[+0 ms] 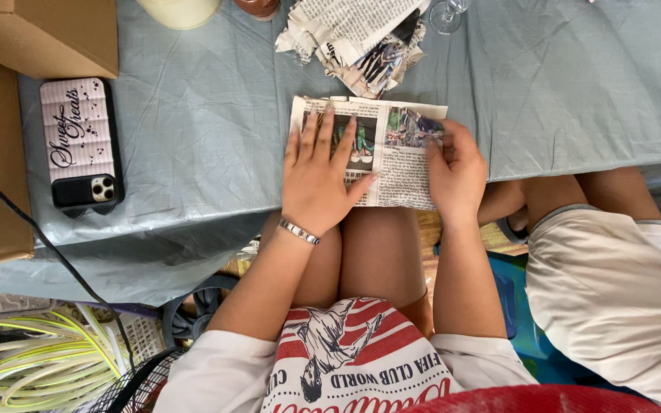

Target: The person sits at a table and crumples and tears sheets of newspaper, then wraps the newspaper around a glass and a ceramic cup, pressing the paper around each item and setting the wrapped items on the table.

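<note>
Both hands work a folded newspaper (392,153): left hand (317,183) pressed flat, right hand (457,172) pinching its edge.

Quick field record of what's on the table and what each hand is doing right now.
surface: grey-blue tablecloth
left hand: pressed flat on the folded newspaper sheet
right hand: fingers pinching the sheet's right edge
behind sheet: pile of torn newspaper
left side: phone face down, cardboard box
far edge: glass base
right: another person's sleeve
</note>
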`<action>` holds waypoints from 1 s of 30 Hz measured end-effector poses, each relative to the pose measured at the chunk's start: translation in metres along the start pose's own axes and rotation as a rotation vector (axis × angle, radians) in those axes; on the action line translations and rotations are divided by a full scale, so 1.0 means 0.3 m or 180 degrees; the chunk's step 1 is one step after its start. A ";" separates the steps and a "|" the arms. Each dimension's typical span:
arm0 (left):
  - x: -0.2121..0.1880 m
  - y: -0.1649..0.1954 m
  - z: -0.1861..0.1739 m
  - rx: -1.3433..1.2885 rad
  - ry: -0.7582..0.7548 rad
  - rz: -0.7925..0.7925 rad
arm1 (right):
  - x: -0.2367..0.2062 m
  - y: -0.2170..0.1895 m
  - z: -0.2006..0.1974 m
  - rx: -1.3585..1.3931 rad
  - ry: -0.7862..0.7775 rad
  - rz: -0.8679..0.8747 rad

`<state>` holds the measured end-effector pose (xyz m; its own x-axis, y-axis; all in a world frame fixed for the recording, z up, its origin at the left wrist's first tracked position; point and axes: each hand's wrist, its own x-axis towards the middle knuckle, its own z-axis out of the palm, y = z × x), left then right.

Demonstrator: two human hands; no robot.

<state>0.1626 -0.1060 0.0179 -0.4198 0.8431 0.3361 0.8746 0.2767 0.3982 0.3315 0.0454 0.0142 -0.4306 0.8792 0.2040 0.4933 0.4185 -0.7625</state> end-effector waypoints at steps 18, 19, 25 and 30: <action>-0.015 -0.064 -0.130 0.0471 0.0109 0.1034 | -0.177 0.018 -0.101 -0.2082 -0.0132 -0.2477; -0.040 -0.061 -0.141 0.0122 -0.0084 0.1122 | -0.198 -0.002 -0.091 -0.2202 0.0003 -0.2455; -0.131 -0.101 -0.173 -0.0034 -0.0364 0.1091 | -0.245 -0.124 -0.080 -0.1645 -0.0539 -0.3173; -0.140 -0.156 -0.175 -0.0669 -0.0444 0.0939 | -0.097 -0.115 -0.123 -0.1049 -0.1311 -0.2828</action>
<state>0.1267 -0.1787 0.0301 -0.1079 0.9309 0.3489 0.8780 -0.0754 0.4727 0.3550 0.0137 0.0572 -0.9355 0.1024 0.3381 0.0269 0.9750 -0.2207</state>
